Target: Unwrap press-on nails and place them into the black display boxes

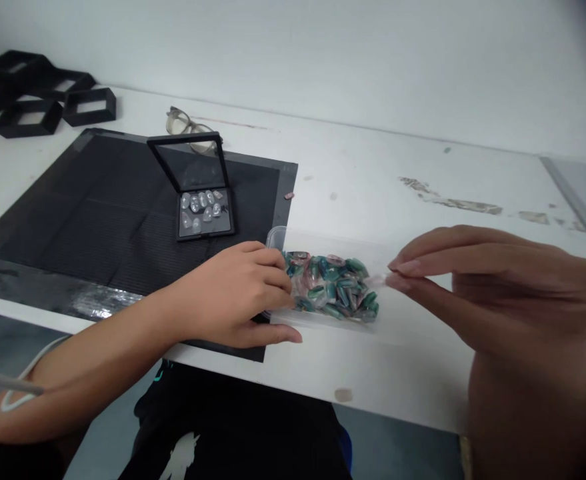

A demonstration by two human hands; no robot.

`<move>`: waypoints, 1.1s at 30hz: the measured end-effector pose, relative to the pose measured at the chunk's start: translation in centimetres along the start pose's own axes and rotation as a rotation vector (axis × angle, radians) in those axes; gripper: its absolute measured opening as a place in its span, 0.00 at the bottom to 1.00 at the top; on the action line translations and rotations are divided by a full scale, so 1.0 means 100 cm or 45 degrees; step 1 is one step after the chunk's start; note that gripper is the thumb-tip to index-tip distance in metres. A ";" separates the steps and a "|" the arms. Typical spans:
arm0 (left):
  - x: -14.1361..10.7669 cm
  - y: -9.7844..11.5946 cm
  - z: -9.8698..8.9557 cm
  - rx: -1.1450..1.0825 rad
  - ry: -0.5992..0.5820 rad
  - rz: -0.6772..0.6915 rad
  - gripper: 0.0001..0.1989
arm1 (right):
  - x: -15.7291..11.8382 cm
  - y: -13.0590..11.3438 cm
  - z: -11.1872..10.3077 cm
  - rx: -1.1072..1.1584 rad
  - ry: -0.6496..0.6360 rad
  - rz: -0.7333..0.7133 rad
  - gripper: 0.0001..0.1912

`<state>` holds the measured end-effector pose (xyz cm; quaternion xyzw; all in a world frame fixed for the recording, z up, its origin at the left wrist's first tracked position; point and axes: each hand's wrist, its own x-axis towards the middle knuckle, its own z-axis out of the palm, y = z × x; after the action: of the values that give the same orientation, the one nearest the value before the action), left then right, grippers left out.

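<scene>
A clear plastic box [333,240] holds many glossy green, teal and pink pieces [330,283], shaped like small polished stones or nail tips. Over its left end lies my left hand [253,293], fingers bent at the pieces and thumb stretched out apart; its fingertips are partly hidden. To the right, my right hand [493,293] pinches a small translucent pinkish piece [379,279] between thumb and fingertips, at the box's right end. A small black display case [205,233] stands with its lid raised behind my left hand, with several clear pieces [203,200] inside.
A black mat [107,193], taped at its edges, covers the white table [373,373] on the left. Eyeglasses [185,125] lie behind the case. Black hexagonal frames [90,107] are grouped at the far left. A tiny pink piece [289,196] lies by the mat's right edge.
</scene>
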<state>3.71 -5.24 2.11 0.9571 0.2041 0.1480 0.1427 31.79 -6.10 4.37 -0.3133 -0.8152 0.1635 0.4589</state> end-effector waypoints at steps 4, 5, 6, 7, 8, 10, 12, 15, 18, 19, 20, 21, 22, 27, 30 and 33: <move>0.000 0.000 0.001 0.003 -0.018 -0.023 0.19 | -0.001 0.003 0.001 -0.194 -0.042 0.036 0.22; 0.000 0.000 0.001 0.003 -0.025 -0.031 0.20 | -0.001 0.003 0.001 -0.243 -0.074 0.029 0.21; 0.000 0.000 0.001 0.002 -0.030 -0.035 0.20 | -0.001 0.004 0.001 -0.291 -0.110 0.021 0.19; 0.000 0.000 0.001 0.003 -0.030 -0.038 0.20 | 0.000 0.005 0.002 -0.337 -0.149 0.020 0.18; 0.000 0.000 0.001 0.005 -0.033 -0.041 0.20 | 0.000 0.005 0.001 -0.376 -0.180 0.012 0.17; 0.000 0.000 0.001 0.014 -0.039 -0.047 0.20 | 0.002 0.005 0.001 -0.430 -0.224 0.011 0.16; 0.000 0.000 0.001 0.028 -0.047 -0.052 0.21 | 0.002 0.005 0.001 -0.430 -0.266 0.021 0.16; 0.001 0.001 0.001 0.037 -0.070 -0.073 0.21 | 0.001 0.002 0.006 -0.302 -0.430 0.035 0.13; 0.002 0.003 0.002 0.041 -0.102 -0.097 0.20 | -0.001 0.000 0.013 -0.237 -0.630 0.113 0.09; 0.002 0.003 0.002 0.043 -0.105 -0.098 0.20 | -0.002 0.000 0.016 -0.246 -0.684 0.154 0.08; 0.003 0.003 0.003 0.045 -0.105 -0.098 0.20 | -0.002 0.001 0.018 -0.250 -0.735 0.189 0.07; 0.003 0.003 0.003 0.047 -0.104 -0.096 0.20 | -0.002 0.001 0.020 -0.249 -0.783 0.225 0.07; 0.003 0.004 0.004 0.050 -0.102 -0.094 0.20 | -0.002 0.002 0.021 -0.248 -0.822 0.256 0.07; 0.004 0.004 0.006 0.076 -0.085 -0.085 0.21 | 0.002 0.004 0.026 -0.319 -0.939 0.359 0.08; 0.004 0.004 0.007 0.090 -0.076 -0.078 0.21 | 0.003 0.003 0.028 -0.364 -0.954 0.386 0.09; 0.003 0.005 0.008 0.103 -0.081 -0.072 0.21 | 0.002 0.004 0.026 -0.309 -0.908 0.413 0.09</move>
<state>4.42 -5.71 1.62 0.9602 0.2322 0.1051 0.1142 29.64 -5.62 2.91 -0.4132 -0.8767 0.2345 0.0753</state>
